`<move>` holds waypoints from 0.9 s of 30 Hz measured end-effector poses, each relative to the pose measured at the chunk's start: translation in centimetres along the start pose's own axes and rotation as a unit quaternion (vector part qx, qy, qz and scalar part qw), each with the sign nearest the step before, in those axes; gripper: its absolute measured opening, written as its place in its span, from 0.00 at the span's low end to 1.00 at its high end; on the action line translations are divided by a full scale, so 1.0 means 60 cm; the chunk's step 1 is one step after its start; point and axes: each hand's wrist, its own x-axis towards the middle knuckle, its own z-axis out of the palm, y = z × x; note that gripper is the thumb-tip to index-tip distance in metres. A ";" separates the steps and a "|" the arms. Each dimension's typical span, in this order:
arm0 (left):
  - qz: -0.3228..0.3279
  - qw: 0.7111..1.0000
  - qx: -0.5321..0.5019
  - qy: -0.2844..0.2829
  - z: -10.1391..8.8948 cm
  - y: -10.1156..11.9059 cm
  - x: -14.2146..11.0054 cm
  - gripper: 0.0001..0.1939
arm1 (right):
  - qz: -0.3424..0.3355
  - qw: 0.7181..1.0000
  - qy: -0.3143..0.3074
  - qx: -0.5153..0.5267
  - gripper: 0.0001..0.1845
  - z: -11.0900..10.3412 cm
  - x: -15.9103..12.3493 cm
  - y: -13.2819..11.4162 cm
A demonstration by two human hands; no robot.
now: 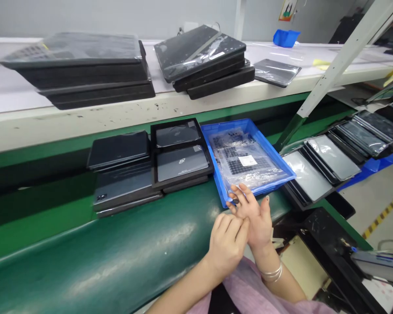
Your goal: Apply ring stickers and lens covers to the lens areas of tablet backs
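Note:
My left hand [227, 242] is closed, fingertips pressed together against the palm of my right hand. Whatever the left fingers may hold is hidden. Palm up, my right hand [257, 222] has its thumb stretched out and its fingers apart and slightly bent. A small dark piece [236, 201] shows at its fingers; I cannot tell what it is. Just beyond the hands stands a blue tray [218, 185] holding clear plastic bags [265, 168] with small dark round parts. A white label [248, 160] lies on the top bag.
Left of the tray are a black foam tray [154, 170] with two tablet-like panels and a stack of dark panels [122, 179]. More panels [330, 157] lie right. Foam stacks [98, 74] stand on the white shelf [118, 117]. A slanted post [330, 74] rises behind.

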 end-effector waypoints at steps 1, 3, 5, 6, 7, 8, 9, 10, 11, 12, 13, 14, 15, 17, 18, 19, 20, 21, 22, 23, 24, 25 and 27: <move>-0.011 1.000 -0.012 0.002 0.003 -0.001 -0.002 0.05 | 0.001 1.000 0.006 -0.005 0.32 -0.001 0.000 0.001; -0.044 0.998 -0.041 0.004 0.006 -0.005 -0.007 0.05 | 0.006 1.000 0.019 -0.013 0.31 -0.005 0.003 -0.001; -0.092 0.993 -0.075 -0.002 0.006 -0.013 -0.012 0.05 | -0.008 0.999 0.031 -0.039 0.29 -0.015 0.009 -0.008; -0.119 0.989 -0.090 -0.007 0.006 -0.018 -0.014 0.06 | -0.027 0.997 0.041 -0.063 0.28 -0.022 0.013 -0.013; -0.145 0.984 -0.103 -0.013 0.007 -0.023 -0.016 0.07 | -0.053 0.993 0.053 -0.088 0.25 -0.030 0.018 -0.020; -0.167 0.979 -0.114 -0.019 0.007 -0.027 -0.017 0.08 | -0.080 0.988 0.066 -0.111 0.23 -0.039 0.023 -0.027; -0.182 0.975 -0.123 -0.024 0.010 -0.030 -0.018 0.10 | -0.103 0.984 0.079 -0.125 0.22 -0.046 0.026 -0.034; -0.190 0.972 -0.133 -0.030 0.013 -0.030 -0.017 0.11 | -0.116 0.981 0.087 -0.128 0.21 -0.052 0.029 -0.040; -0.190 0.971 -0.143 -0.037 0.018 -0.028 -0.015 0.11 | -0.115 0.982 0.088 -0.121 0.22 -0.055 0.031 -0.044; -0.185 0.970 -0.154 -0.044 0.024 -0.024 -0.011 0.10 | -0.102 0.985 0.083 -0.109 0.24 -0.055 0.030 -0.047; -0.175 0.970 -0.164 -0.050 0.030 -0.019 -0.007 0.08 | -0.082 0.989 0.074 -0.099 0.26 -0.052 0.029 -0.047; -0.165 0.970 -0.171 -0.054 0.036 -0.013 -0.003 0.07 | -0.060 0.992 0.064 -0.090 0.29 -0.048 0.026 -0.045; -0.157 0.970 -0.176 -0.057 0.041 -0.008 0.002 0.07 | -0.041 0.994 0.057 -0.084 0.31 -0.043 0.023 -0.043; -0.149 0.970 -0.182 -0.061 0.048 -0.001 0.010 0.07 | -0.022 0.996 0.048 -0.077 0.34 -0.034 0.017 -0.037; -0.148 0.969 -0.185 -0.063 0.049 -0.001 0.012 0.06 | -0.018 0.996 0.046 -0.074 0.34 -0.031 0.014 -0.034; -0.149 0.968 -0.188 -0.068 0.049 -0.001 0.014 0.06 | -0.014 0.996 0.042 -0.071 0.34 -0.030 0.013 -0.032; -0.149 0.967 -0.192 -0.073 0.048 -0.003 0.014 0.06 | -0.009 0.997 0.036 -0.069 0.35 -0.029 0.012 -0.030; -0.149 0.966 -0.194 -0.079 0.047 -0.005 0.014 0.07 | -0.004 0.997 0.030 -0.068 0.35 -0.030 0.012 -0.029; -0.151 0.965 -0.196 -0.086 0.046 -0.006 0.013 0.08 | 0.001 0.997 0.023 -0.067 0.35 -0.030 0.013 -0.027; -0.153 0.964 -0.196 -0.094 0.045 -0.008 0.012 0.09 | 0.005 0.998 0.017 -0.068 0.36 -0.031 0.013 -0.026; -0.156 0.962 -0.198 -0.103 0.046 -0.008 0.011 0.10 | 0.008 0.998 0.013 -0.069 0.36 -0.032 0.015 -0.024; -0.160 0.960 -0.201 -0.112 0.047 -0.009 0.011 0.10 | 0.011 0.997 0.010 -0.071 0.36 -0.033 0.016 -0.023; -0.172 0.952 -0.215 -0.132 0.050 -0.009 0.009 0.09 | 0.014 0.996 0.007 -0.088 0.37 -0.040 0.021 -0.022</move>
